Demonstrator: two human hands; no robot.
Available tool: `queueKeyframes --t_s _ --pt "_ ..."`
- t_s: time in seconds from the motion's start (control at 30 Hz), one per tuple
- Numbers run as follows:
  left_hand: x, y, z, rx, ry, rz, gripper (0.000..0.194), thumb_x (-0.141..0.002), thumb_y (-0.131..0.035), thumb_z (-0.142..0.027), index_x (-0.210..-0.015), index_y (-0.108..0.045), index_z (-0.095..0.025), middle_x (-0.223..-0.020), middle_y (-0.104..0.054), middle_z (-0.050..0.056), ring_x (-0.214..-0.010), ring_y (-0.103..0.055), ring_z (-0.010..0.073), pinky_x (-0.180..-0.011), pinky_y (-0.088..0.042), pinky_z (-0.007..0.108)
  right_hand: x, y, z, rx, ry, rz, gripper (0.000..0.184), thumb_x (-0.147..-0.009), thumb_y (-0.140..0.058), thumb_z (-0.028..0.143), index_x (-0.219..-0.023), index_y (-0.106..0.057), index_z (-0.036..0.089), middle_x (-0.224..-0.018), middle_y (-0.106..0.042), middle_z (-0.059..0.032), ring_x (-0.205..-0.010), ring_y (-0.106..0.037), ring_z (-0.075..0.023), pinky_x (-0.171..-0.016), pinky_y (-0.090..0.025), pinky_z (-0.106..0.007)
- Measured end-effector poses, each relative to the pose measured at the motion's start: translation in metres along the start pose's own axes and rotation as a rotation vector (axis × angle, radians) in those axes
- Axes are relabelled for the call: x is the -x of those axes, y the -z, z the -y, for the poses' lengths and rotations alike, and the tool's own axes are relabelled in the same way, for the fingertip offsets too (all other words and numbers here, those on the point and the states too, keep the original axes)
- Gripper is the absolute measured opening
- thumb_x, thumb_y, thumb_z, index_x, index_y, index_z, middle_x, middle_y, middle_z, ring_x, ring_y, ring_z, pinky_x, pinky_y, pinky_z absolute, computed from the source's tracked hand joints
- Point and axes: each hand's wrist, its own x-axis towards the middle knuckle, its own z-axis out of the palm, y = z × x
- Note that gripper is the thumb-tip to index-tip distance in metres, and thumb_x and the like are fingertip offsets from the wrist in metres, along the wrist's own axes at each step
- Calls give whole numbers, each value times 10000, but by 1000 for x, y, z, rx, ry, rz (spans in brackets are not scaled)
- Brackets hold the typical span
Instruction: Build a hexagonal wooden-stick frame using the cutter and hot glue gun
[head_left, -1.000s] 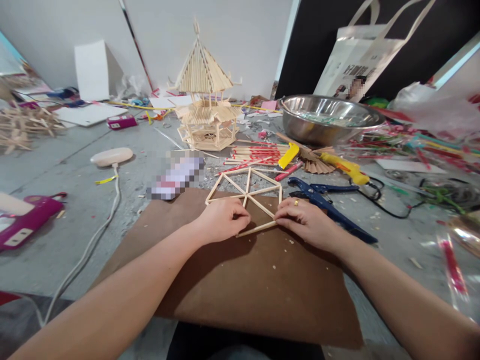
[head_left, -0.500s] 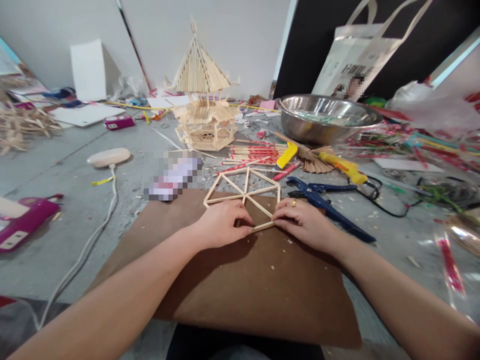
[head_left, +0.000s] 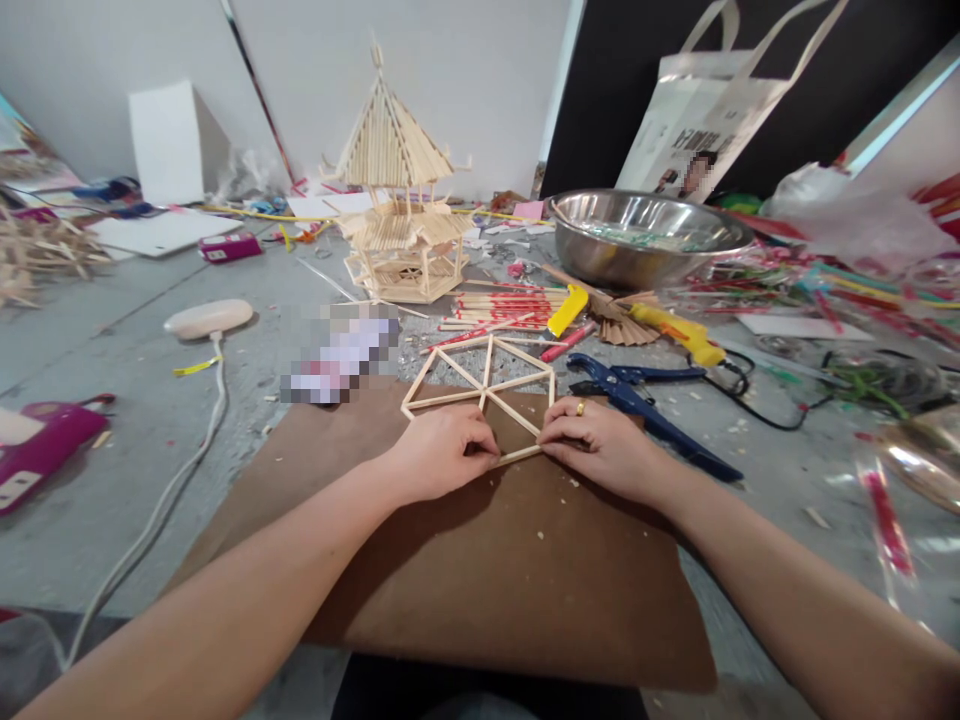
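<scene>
A hexagonal frame of thin wooden sticks (head_left: 484, 389), with spokes meeting at its middle, rests over the far edge of a brown board (head_left: 510, 590). My left hand (head_left: 446, 452) pinches the left part of a short wooden stick (head_left: 520, 456) along the frame's near side, covering that end and the near-left part of the frame. At the stick's right end, by the frame's near-right corner, my right hand (head_left: 600, 440) has its thumb and fingers pressed together on the stick. A ring shows on one finger. Just beyond that hand lies a dark blue cutter (head_left: 656, 412).
Behind the frame stands a wooden-stick pagoda model (head_left: 405, 140), with red-marked sticks (head_left: 502, 308) before it. A steel basin (head_left: 645, 250), yellow-handled tool (head_left: 682, 332) and plastic scraps lie right. Left are a white oval device (head_left: 208, 318) with a cable and a purple power strip (head_left: 52, 445).
My left hand slid right along the stick, then shifted slightly back left. My right hand keeps its hold at the corner. The whole view has drifted a little, moving the scene left.
</scene>
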Motion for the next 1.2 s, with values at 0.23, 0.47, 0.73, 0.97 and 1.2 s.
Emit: queueKeyframes --t_s 0.23,0.47,0.73,0.97,1.2 --pt "0 0 0 -7 -2 -4 139 -716 -495 -234 -708 -631 -212 -765 -560 -16 -696 -520 100 -614 -378 198 0 1 1 14 8 3 144 -758 -481 207 -768 -624 217 -840 -563 -25 -775 -525 -123 -697 -401 -251" --pt "1 -1 1 6 -13 -5 138 -715 -497 -229 -690 -632 -208 -753 -547 -14 -693 -514 96 -608 -370 193 0 1 3 33 5 8 149 -756 -477 203 -771 -626 212 -852 -567 -26 -770 -530 -123 -689 -402 -246" --pt "0 -1 1 6 -2 3 140 -715 -499 -246 -698 -635 -215 -742 -541 -20 -691 -511 95 -616 -364 199 0 2 3 29 -1 25 137 -747 -488 195 -754 -624 210 -847 -572 -19 -764 -532 -118 -685 -397 -240" --pt "1 -1 0 -18 5 3 125 -708 -510 -264 -694 -624 -215 -745 -544 -24 -692 -511 97 -607 -361 203 0 3 3 42 5 33 133 -750 -487 192 -757 -619 207 -839 -578 -16 -759 -534 -114 -679 -389 -232" --pt "3 -2 -7 -160 -44 -26 141 -712 -506 -308 -682 -573 -188 -733 -546 -11 -728 -505 127 -636 -372 231 1 2 3 66 11 25 122 -748 -496 201 -751 -617 205 -846 -589 -13 -762 -536 -112 -679 -385 -227"
